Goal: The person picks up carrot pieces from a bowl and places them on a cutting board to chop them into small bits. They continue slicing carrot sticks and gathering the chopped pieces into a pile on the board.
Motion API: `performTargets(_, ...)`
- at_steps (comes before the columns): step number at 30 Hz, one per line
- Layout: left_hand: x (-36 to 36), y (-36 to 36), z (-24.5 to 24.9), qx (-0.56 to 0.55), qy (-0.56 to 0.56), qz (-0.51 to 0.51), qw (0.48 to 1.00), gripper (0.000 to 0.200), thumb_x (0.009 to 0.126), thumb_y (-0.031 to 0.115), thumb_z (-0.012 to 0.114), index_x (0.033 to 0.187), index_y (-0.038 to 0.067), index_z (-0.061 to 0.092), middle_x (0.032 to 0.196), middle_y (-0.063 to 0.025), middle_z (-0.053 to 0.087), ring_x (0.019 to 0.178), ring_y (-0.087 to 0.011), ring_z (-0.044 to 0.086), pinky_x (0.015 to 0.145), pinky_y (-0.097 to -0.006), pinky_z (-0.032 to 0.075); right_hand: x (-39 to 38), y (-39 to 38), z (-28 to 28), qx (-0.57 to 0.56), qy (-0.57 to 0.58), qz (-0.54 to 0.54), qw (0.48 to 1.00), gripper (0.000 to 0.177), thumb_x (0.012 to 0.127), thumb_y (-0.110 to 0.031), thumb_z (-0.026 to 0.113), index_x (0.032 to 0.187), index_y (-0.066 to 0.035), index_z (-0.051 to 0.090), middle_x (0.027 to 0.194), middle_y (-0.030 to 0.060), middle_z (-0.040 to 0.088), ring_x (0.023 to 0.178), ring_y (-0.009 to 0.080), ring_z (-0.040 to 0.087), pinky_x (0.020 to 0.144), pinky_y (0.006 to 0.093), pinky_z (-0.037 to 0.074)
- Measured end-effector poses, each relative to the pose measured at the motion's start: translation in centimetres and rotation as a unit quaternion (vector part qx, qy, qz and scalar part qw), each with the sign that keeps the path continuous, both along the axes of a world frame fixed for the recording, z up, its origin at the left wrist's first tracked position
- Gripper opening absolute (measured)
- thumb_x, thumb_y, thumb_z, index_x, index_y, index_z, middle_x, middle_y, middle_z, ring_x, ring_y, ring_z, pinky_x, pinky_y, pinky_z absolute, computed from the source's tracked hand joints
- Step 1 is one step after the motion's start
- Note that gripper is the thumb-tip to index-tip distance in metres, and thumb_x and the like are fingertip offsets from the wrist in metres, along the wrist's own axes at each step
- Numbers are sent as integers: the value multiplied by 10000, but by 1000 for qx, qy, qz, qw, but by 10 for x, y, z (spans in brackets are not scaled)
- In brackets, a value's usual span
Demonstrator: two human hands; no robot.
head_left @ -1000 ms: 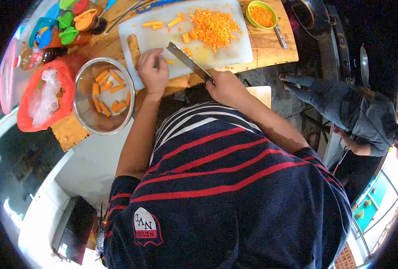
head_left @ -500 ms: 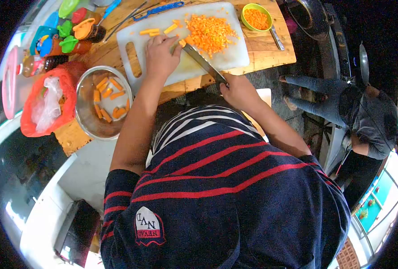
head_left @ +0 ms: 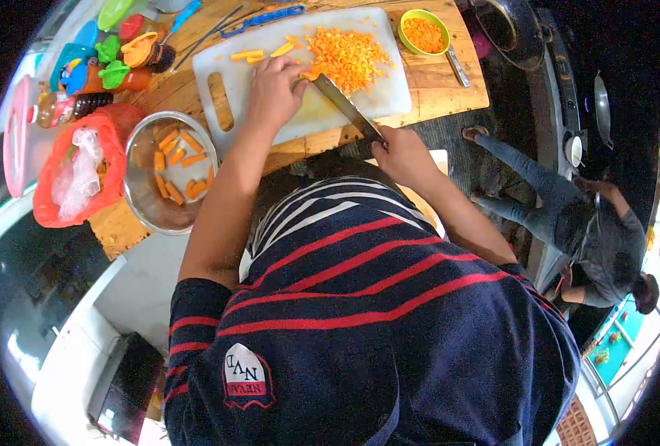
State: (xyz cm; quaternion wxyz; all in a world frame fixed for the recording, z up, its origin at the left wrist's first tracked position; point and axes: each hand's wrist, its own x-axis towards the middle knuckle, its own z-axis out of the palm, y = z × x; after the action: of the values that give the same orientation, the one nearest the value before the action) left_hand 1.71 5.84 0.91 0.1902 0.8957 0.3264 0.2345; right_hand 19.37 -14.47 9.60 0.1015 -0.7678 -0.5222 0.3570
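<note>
Knife, gripped by the right hand, stood just beside carrot pieces at the frame's upper centre, where tucked fingertips seemed wise for the left hand, its hold unclear to me.

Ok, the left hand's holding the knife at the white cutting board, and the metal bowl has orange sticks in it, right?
Not the left hand: the head view shows the right hand holding the knife at the white cutting board. The metal bowl does have orange sticks in it.
</note>
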Motion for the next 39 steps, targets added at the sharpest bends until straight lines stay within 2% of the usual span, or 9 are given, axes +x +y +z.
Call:
performTargets(6, -17, -5, -5, -4, 0, 56, 998, 189, 768, 181, 795, 937, 113, 743, 1061, -86, 699, 1045, -311, 608, 942, -441, 466, 1, -4, -2, 6, -7, 1, 1000, 235, 892, -189, 575, 1002, 9, 635, 825, 300, 665, 826, 484, 657, 804, 565, 529)
performTargets(12, -29, -19, 10, -24, -9, 87, 996, 173, 749, 136, 785, 914, 108, 741, 964, -69, 711, 1014, -303, 613, 916, -423, 475, 1, 0, -7, -4, -3, -28, 1000, 268, 896, -207, 583, 1039, 11, 644, 872, 312, 668, 863, 490, 655, 832, 565, 526)
performTargets(20, -36, -36, 11, -63, -18, 89, 994, 202, 746, 144, 782, 941, 107, 743, 1001, -79, 707, 1022, -313, 611, 945, -433, 459, 2, -1, -10, 16, 22, -46, 999, 287, 895, -208, 604, 1076, 9, 652, 867, 314, 666, 849, 490, 655, 817, 559, 530)
performTargets(22, -35, -33, 11, -60, -25, 95, 993, 209, 752, 138, 775, 956, 106, 743, 1009, -86, 705, 1031, -318, 609, 950, -432, 458, 1, -5, -13, 112, 23, -52, 992, 242, 901, -199, 624, 936, 40, 636, 712, 284, 620, 690, 474, 630, 622, 506, 478)
performTargets(25, -26, -21, 12, -56, -26, 109, 992, 265, 762, 145, 764, 1024, 113, 740, 1040, -101, 701, 1059, -319, 602, 970, -442, 452, -1, -10, -9, 106, 49, -83, 990, 236, 905, -198, 633, 933, 36, 644, 691, 272, 616, 665, 456, 629, 602, 490, 473)
performTargets(28, -1, -8, 13, -3, -11, 83, 996, 311, 772, 159, 756, 1081, 128, 734, 1090, -103, 696, 1085, -323, 596, 999, -455, 438, -1, -14, -6, 45, 53, -122, 990, 236, 904, -196, 635, 984, 26, 653, 806, 308, 649, 805, 490, 645, 733, 551, 514)
performTargets(33, 21, 3, 6, 9, 28, 1, 1000, 307, 781, 198, 771, 1081, 141, 736, 1142, -67, 687, 1116, -316, 581, 1019, -450, 414, 3, -23, -9, 63, 45, -126, 989, 225, 905, -192, 640, 957, 26, 650, 785, 303, 647, 804, 492, 642, 725, 546, 512)
performTargets(38, 20, 9, 9, 5, 57, 6, 998, 238, 778, 219, 788, 992, 126, 745, 1089, -52, 698, 1110, -298, 579, 985, -445, 420, 4, -32, -3, 69, 60, -141, 986, 204, 898, -173, 639, 963, 20, 655, 780, 300, 646, 818, 493, 639, 729, 543, 510)
performTargets(39, 18, 11, 12, 9, 50, -1, 999, 219, 775, 220, 793, 964, 119, 745, 1062, -52, 702, 1101, -292, 582, 976, -439, 422, 6, -35, -5, 76, 61, -134, 986, 211, 900, -179, 646, 954, 25, 655, 733, 276, 632, 722, 452, 628, 668, 501, 486)
